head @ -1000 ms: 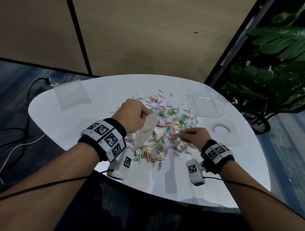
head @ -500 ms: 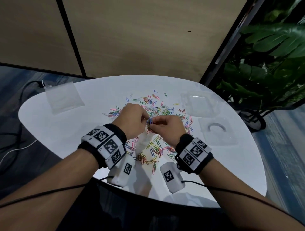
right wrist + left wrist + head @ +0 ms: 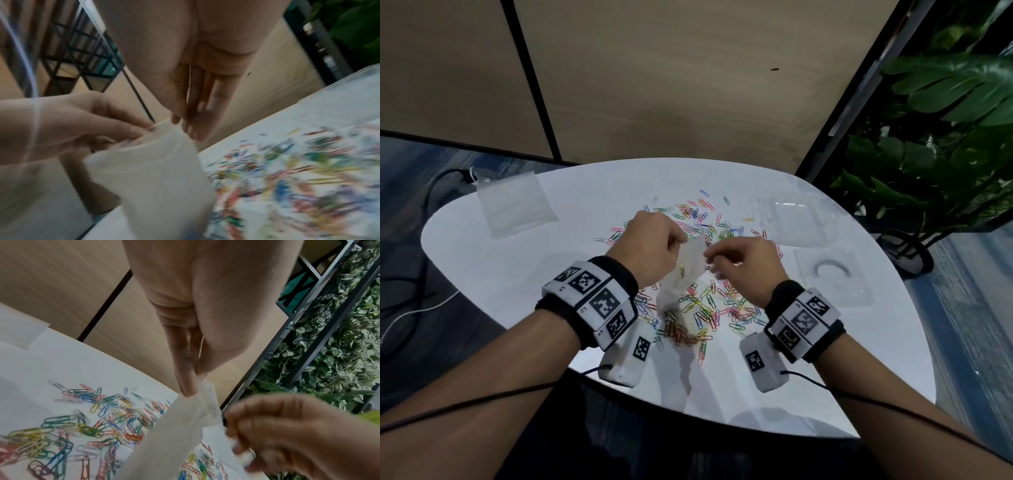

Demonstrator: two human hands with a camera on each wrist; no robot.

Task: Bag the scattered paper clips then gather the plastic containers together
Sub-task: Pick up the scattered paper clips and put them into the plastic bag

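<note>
Several coloured paper clips [image 3: 709, 308] [image 3: 82, 426] lie scattered across the middle of the white table [image 3: 517, 274]. My left hand [image 3: 683, 241] [image 3: 193, 386] pinches the top edge of a small translucent bag [image 3: 685, 281] [image 3: 174, 443] [image 3: 154, 178] and holds it up over the clips. One clip shows through the bag's side. My right hand [image 3: 710, 258] [image 3: 185, 125] hovers at the bag's mouth with relaxed fingers and nothing visible in them. Two clear plastic containers [image 3: 791, 219] [image 3: 832, 274] sit at the right of the table.
A flat clear plastic piece [image 3: 515, 205] lies at the table's far left corner. A large potted plant [image 3: 945, 137] stands beyond the right edge. Cables [image 3: 414, 308] run over the floor on the left. A wooden panel wall rises behind the table.
My right hand picked a clip from the pile, carried it to the bag's mouth and has now drawn slightly back from it. My left hand kept holding the bag up.
</note>
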